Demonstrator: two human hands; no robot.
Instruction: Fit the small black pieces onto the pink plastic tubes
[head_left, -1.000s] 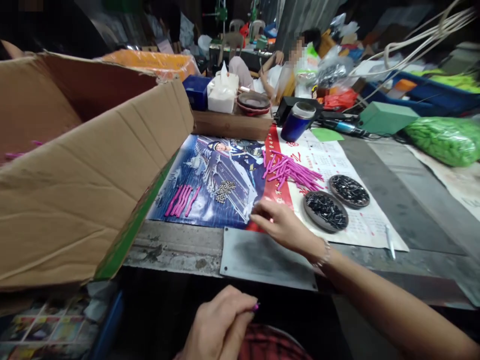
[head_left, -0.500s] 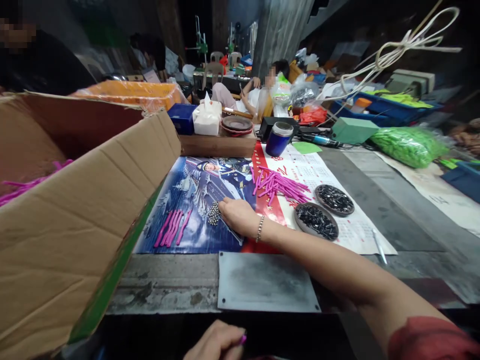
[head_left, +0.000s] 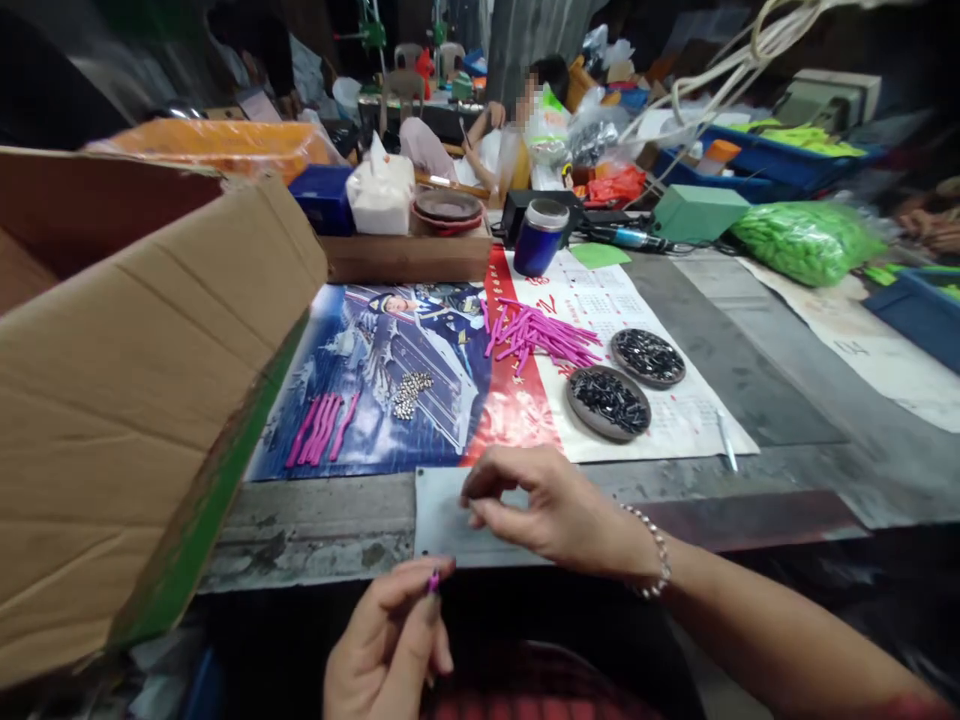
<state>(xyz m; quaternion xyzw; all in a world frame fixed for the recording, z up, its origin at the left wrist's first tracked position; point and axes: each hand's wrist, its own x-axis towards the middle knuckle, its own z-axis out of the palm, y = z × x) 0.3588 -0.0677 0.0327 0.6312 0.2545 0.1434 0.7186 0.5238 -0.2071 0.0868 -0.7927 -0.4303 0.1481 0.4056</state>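
Note:
My left hand [head_left: 390,640], low in the view at the table's front edge, is closed in a pinch on a magenta strip [head_left: 433,582], of which only the tip shows. My right hand [head_left: 555,515] hovers over a pale plate [head_left: 439,515], thumb and forefinger together; what they hold, if anything, is too small to name. Beyond it, a heap of small silver beads [head_left: 412,394] rests on a printed calendar sheet [head_left: 517,425]. Left of the beads lie several magenta strips in a row [head_left: 321,430]. A larger pile of magenta strips [head_left: 541,335] lies farther back.
Two round dishes of small black pieces, one nearer [head_left: 600,429] and one farther [head_left: 646,382], stand right of centre beside a white pen [head_left: 726,440]. A big cardboard box [head_left: 172,370] blocks the left. Behind are a blue jar [head_left: 538,240] and a tissue pack [head_left: 380,197].
My right hand has drawn back from the silver beads toward me, over the pale plate. My left hand has risen further into view with the magenta strip. The camera view has shifted.

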